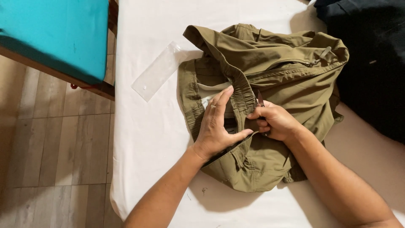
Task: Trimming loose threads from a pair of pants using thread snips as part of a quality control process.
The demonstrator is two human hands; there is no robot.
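One olive-green garment point(278, 80) is counted, bunched at the centre of the white table point(143, 139). Two hands are seen on it: one left hand point(217, 126) laid flat and one right hand point(274, 122) closed around one small dark tool point(260, 100). One clear plastic sleeve point(158, 71) is counted at ten o'clock from the garment. One dark cloth point(371, 63) is found at three o'clock, and one teal cushion point(52, 36) on one wooden frame point(63, 76) at nine o'clock.
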